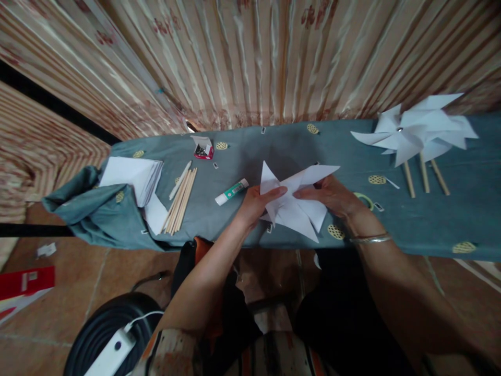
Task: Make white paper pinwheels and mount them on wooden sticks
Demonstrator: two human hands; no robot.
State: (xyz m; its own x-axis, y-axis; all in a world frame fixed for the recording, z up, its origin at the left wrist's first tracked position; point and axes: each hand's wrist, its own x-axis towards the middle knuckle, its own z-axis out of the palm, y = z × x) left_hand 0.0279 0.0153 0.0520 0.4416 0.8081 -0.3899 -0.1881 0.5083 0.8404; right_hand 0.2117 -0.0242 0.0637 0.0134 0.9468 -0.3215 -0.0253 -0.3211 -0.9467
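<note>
Both hands grip a white paper pinwheel [299,209] just above the cloth-covered table. My left hand [256,203] pinches it near the centre, thumb on top. From the other side, my right hand [331,194] holds it with the thumb pressed near the middle and the fingers behind the paper. Some blades point outward past the hands; the fingers underneath are hidden. A glue stick [231,191] with a green label lies left of my left hand. Partly behind my right wrist is a roll of pale green tape [365,200].
Wooden sticks [182,203] and a white pen-like stick [180,180] lie left, near stacked white paper [133,175]. An open small red box [203,150] holds small metallic pieces. Finished-looking pinwheels [425,130] on sticks lie right. A curtain [250,68] hangs behind the table.
</note>
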